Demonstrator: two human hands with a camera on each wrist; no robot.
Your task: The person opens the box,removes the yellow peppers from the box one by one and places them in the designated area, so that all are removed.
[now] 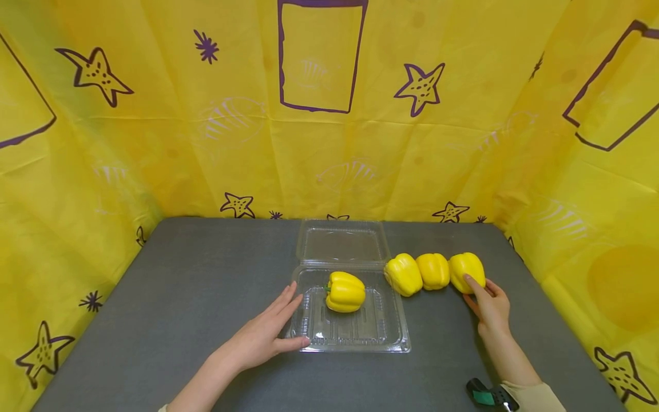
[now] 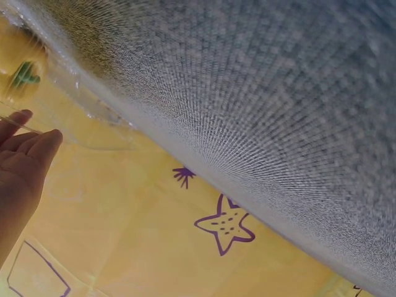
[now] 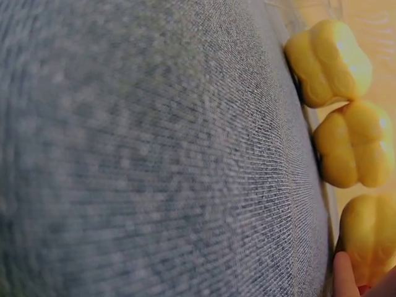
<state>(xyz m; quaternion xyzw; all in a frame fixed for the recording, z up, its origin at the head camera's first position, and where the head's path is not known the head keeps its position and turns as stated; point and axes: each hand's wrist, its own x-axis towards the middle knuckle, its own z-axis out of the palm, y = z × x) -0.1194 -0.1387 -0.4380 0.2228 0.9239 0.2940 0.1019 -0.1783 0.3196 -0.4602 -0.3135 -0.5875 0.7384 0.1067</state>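
Note:
In the head view a clear plastic clamshell container (image 1: 383, 347) lies with its lid (image 1: 342, 245) folded back. Inside its base, one yellow bell pepper (image 1: 346, 293) rests on its side, green stem toward the left. My left hand (image 1: 259, 337) is at the container's left edge, fingers extended and thumb at the near left corner. Right of the container, three yellow bell peppers stand in a row: a left one (image 1: 404, 274), a middle one (image 1: 433, 271) and a right one (image 1: 467, 271). My right hand (image 1: 491, 306) holds the right one between thumb and fingers; it is still in line with the others.
The grey table (image 1: 216, 274) is enclosed by a yellow patterned cloth (image 1: 329, 143) at the back and both sides. A dark band with a green patch (image 1: 484, 397) sits at the right wrist. The left pepper of the row is against the container's right side.

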